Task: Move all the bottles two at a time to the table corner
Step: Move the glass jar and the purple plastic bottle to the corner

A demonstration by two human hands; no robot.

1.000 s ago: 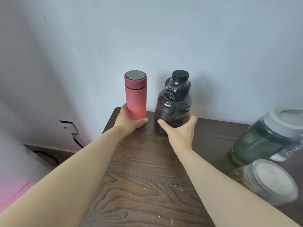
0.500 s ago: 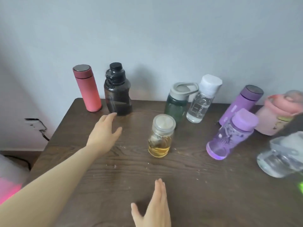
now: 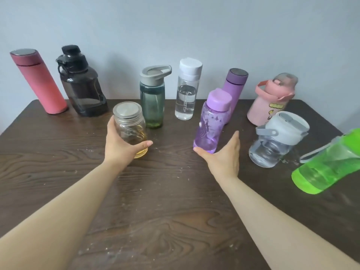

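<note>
Left hand (image 3: 122, 147) wrapped around glass jar (image 3: 131, 128), 11 o'clock of table (image 3: 175, 211) centre. Right hand (image 3: 224, 156) spread open, touching purple clear bottle (image 3: 211, 123) base, not closed.

Home room: dark wooden table (image 3: 175, 211), plain wall (image 3: 194, 26), assorted drinking bottles (image 3: 187, 90).

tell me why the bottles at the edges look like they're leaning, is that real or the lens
Head view: likely wide-angle distortion; the red flask at far left and the green bottle at far right both splay outward, while the central clear white-capped bottle stands nearly straight. Head view: light is soft and even, with only faint shadows on the wall.
</note>
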